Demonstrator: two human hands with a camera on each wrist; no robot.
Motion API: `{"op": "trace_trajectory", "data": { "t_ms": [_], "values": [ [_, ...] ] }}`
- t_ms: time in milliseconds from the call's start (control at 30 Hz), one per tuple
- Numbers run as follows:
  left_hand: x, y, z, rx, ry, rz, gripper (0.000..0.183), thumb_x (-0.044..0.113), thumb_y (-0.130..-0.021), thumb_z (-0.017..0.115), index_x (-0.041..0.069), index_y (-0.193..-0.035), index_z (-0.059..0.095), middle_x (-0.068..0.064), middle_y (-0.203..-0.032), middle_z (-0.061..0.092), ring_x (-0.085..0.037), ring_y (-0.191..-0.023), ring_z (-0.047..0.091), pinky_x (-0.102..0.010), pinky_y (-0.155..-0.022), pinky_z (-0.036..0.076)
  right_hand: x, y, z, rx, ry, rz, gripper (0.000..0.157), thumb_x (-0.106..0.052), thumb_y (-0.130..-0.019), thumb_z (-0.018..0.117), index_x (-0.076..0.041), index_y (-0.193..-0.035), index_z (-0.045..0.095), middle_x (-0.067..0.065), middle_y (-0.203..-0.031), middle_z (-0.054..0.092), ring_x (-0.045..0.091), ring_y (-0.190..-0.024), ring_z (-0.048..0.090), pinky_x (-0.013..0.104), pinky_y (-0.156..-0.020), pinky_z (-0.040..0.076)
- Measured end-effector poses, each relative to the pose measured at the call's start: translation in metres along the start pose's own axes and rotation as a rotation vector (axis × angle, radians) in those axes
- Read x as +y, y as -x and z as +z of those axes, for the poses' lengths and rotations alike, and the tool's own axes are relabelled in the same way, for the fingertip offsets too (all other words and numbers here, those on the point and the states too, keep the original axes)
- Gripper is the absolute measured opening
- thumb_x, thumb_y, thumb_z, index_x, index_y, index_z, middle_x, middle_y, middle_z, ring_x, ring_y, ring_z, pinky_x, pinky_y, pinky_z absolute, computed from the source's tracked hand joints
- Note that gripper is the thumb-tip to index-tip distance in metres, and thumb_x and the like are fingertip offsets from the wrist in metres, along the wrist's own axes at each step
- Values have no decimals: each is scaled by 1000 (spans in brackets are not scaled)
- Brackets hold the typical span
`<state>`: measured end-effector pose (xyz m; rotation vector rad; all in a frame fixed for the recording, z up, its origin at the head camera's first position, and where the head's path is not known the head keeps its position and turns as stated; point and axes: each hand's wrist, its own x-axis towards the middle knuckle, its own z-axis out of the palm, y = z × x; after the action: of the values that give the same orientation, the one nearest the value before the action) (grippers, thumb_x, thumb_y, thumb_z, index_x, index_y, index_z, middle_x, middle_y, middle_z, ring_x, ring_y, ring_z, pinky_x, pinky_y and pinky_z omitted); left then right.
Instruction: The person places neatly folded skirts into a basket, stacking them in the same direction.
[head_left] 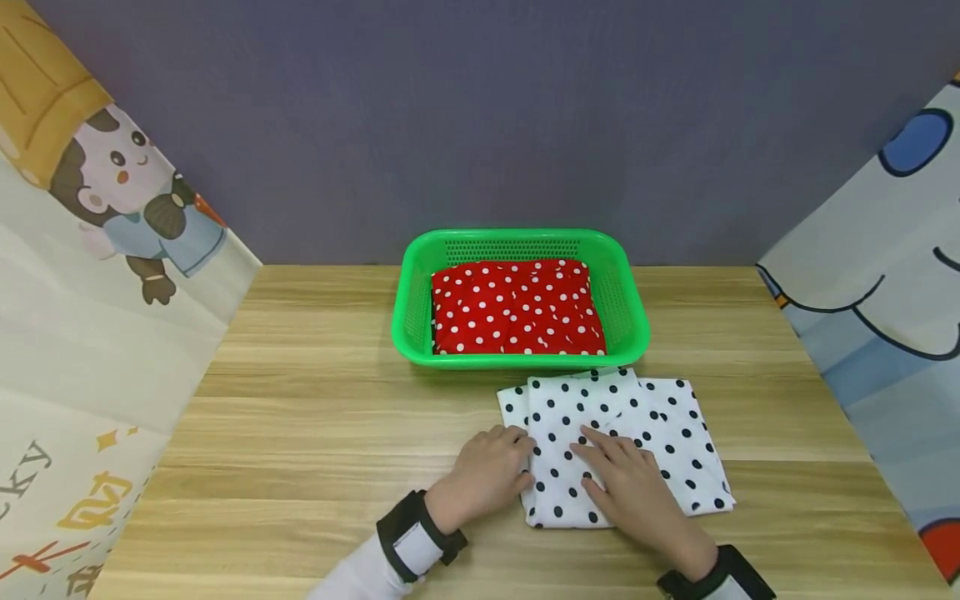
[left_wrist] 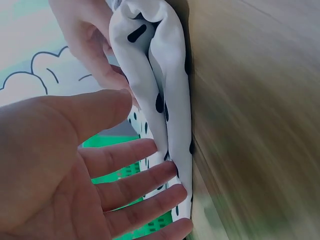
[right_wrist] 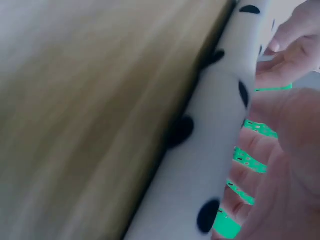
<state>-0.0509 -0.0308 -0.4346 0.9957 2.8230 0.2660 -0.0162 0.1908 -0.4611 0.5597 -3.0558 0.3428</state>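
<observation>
A white cloth with black dots [head_left: 690,467] lies on the table, partly folded, its left part doubled over in layers. My left hand [head_left: 491,471] touches its left folded edge. In the left wrist view the fingers of that left hand [left_wrist: 65,170] are nearly straight along the cloth's rounded fold [left_wrist: 175,110], the thumb apart from them. My right hand [head_left: 633,492] rests on top of the folded part with its fingers spread. From the right wrist, the near fold [right_wrist: 210,130] shows beside the right hand [right_wrist: 290,160], whose fingertips are partly hidden.
Just behind the cloth stands a green plastic basket [head_left: 517,362] holding a folded red cloth with white dots [head_left: 517,308]. The wooden table [head_left: 322,400] meets a dark grey panel [head_left: 480,125] at the back. Printed cartoon sheets [head_left: 75,350] border both sides.
</observation>
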Motion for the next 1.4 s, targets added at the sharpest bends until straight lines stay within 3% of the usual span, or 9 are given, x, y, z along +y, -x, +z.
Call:
{"op": "trace_trajectory", "data": {
  "t_ms": [300, 633, 833, 1100, 1400],
  "values": [
    [-20, 17, -3, -6, 44, -40, 39, 33, -84, 65, 12, -117, 61, -5, -118, 58, -19, -105, 55, -34, -84, 48, -5, -6, -4, 21, -94, -4, 43, -29, -83, 64, -17, -124, 57, 7, -134, 48, 25, -115, 49, 45, -89, 45],
    [-42, 36, -3, 38, 99, -114, 36, 30, -84, 65, 10, -113, 62, -6, -114, 59, -20, -102, 57, -35, -82, 49, 13, -10, -8, 90, -93, 262, 45, -23, -86, 61, 1, -124, 53, 25, -124, 49, 42, -111, 46, 58, -87, 40],
    [-50, 44, -5, 60, 99, -148, 35, 29, -82, 67, 10, -111, 62, -6, -111, 60, -20, -98, 57, -35, -80, 50, 18, -12, -10, 70, -108, 338, 50, -23, -85, 62, 3, -126, 50, 29, -122, 47, 47, -109, 44, 60, -85, 40],
    [-55, 50, -8, 69, 120, -188, 36, 27, -80, 70, 9, -110, 62, -7, -110, 60, -21, -97, 58, -35, -78, 50, 12, -19, -8, -9, -121, 340, 51, -27, -86, 61, -1, -128, 50, 27, -128, 44, 47, -114, 41, 61, -86, 40],
    [-64, 58, -9, 109, 114, -250, 33, 24, -78, 72, 8, -106, 63, -7, -106, 61, -23, -96, 58, -37, -76, 50, -2, -24, -2, 12, -115, 274, 49, -28, -84, 64, -1, -124, 55, 25, -126, 47, 43, -111, 45, 57, -84, 44]
  ]
}}
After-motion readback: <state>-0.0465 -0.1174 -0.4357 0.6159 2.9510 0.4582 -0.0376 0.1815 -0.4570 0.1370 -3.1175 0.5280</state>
